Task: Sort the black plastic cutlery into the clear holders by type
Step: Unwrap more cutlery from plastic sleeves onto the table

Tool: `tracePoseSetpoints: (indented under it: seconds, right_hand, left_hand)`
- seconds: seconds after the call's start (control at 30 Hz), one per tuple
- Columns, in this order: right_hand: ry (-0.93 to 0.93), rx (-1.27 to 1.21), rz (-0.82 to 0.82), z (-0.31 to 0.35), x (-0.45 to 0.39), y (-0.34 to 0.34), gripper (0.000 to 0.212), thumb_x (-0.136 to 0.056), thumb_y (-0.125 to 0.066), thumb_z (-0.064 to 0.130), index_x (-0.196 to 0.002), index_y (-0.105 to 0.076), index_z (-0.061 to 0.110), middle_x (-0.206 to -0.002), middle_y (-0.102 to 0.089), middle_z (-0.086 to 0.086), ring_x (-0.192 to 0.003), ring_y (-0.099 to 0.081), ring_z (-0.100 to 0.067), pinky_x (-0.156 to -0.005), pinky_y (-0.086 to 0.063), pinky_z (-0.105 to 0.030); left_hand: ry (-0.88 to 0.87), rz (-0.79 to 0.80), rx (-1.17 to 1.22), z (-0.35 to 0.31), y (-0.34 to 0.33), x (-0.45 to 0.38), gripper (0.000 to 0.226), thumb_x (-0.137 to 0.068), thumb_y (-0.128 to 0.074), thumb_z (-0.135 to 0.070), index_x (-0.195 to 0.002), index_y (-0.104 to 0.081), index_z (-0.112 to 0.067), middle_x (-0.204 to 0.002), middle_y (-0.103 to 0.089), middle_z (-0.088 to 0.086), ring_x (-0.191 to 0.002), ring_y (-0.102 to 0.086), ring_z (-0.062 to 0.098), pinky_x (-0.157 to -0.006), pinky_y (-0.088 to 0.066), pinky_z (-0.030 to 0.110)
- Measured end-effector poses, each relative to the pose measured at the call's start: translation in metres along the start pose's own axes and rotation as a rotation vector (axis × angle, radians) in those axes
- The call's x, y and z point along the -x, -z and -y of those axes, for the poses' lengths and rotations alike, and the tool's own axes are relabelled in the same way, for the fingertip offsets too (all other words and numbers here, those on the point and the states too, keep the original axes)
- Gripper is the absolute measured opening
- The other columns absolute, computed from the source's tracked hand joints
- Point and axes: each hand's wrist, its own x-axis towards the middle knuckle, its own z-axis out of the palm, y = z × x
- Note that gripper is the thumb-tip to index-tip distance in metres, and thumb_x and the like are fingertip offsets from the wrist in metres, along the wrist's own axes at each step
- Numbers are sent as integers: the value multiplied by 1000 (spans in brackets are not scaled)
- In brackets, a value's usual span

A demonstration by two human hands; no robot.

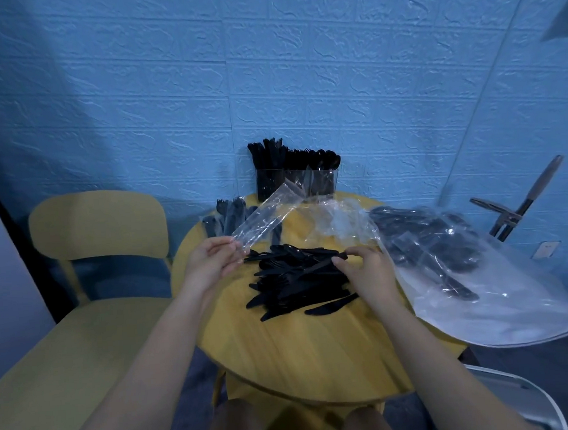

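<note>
A heap of loose black plastic cutlery lies in the middle of the round yellow table. My left hand pinches an empty clear plastic sleeve that sticks up and away from me. My right hand grips the handle of a black cutlery piece over the heap; its type is unclear. The clear holders stand at the table's far edge, filled with upright black knives, forks and spoons.
A large clear bag of wrapped cutlery covers the table's right side. Crumpled clear wrappers and several wrapped forks lie behind the heap. A yellow chair stands left, a grey chair near right.
</note>
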Motion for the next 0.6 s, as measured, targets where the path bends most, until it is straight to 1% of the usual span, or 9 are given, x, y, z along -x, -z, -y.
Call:
tracePoseSetpoints:
  seconds: [0.03, 0.07, 0.1, 0.13, 0.2, 0.3, 0.37, 0.5, 0.6]
  right_hand:
    - [55, 76, -39, 3, 0, -1, 41, -87, -63, 46, -118, -64, 20, -125, -57, -1, -122, -46, -21, -101, -37, -35]
    - [102, 73, -66, 7, 0, -2, 41, -87, -63, 46, -119, -64, 21, -128, -55, 1, -124, -43, -21, -104, -34, -35]
    - [129, 2, -57, 13, 0, -3, 39, -87, -63, 45, -118, -64, 21, -126, -57, 2, -122, -46, -18, -101, -37, -31]
    - [141, -124, -15, 20, -1, -5, 37, -87, -63, 43, -117, -65, 20, -121, -60, 4, -116, -52, -14, -93, -42, -24]
    - [144, -325, 107, 37, -2, -13, 32, -89, -63, 39, -112, -67, 17, -106, -67, 6, -100, -60, -9, -79, -45, -15]
    - [3, -660, 240, 61, -9, -25, 27, -90, -63, 32, -107, -66, 11, -97, -69, -1, -94, -64, -15, -84, -52, -25]
    - [-89, -824, 247, 67, -17, -31, 20, -90, -63, 25, -100, -67, 7, -90, -69, -6, -87, -65, -19, -79, -54, -27]
    - [-140, -755, 145, 62, -43, -29, 8, -92, -61, 18, -88, -66, 13, -80, -67, 1, -77, -63, -16, -75, -53, -29]
    - [-138, -605, 129, 55, -71, -22, 7, -91, -62, 17, -86, -63, 12, -77, -65, 0, -75, -60, -17, -76, -49, -32]
  left_hand:
    - [9, 15, 11, -1, -6, 0, 19, -91, -57, -2, -109, -57, -2, -104, -68, 14, -88, -70, 18, -74, -58, 23]
    - [18, 36, 16, -2, -13, 1, 21, -90, -58, -3, -111, -57, -1, -104, -67, 15, -87, -70, 18, -73, -58, 22]
    - [26, 56, 19, -2, -20, 2, 21, -89, -59, -3, -110, -56, -1, -104, -67, 15, -86, -70, 18, -71, -58, 22]
    - [31, 77, 26, -3, -27, 2, 19, -88, -59, -3, -108, -57, -1, -103, -67, 15, -84, -71, 18, -70, -58, 22]
    - [37, 110, 39, -4, -43, 4, 14, -89, -59, -3, -103, -57, -3, -100, -67, 14, -82, -71, 17, -71, -58, 22]
    - [28, 121, -12, -2, -66, 1, 14, -90, -58, -3, -104, -57, -1, -102, -64, 14, -86, -69, 17, -71, -58, 22]
    - [23, 115, -95, -1, -75, -3, 16, -90, -59, -4, -106, -58, -1, -103, -63, 13, -93, -64, 19, -74, -57, 22]
    - [-9, 149, -295, -4, -69, -21, 11, -89, -64, -16, -100, -63, -12, -102, -66, 4, -94, -62, 14, -80, -51, 27]
    - [-89, 63, -514, -8, -52, -47, 5, -90, -63, -15, -94, -65, -16, -98, -65, -2, -93, -59, 12, -77, -45, 21]
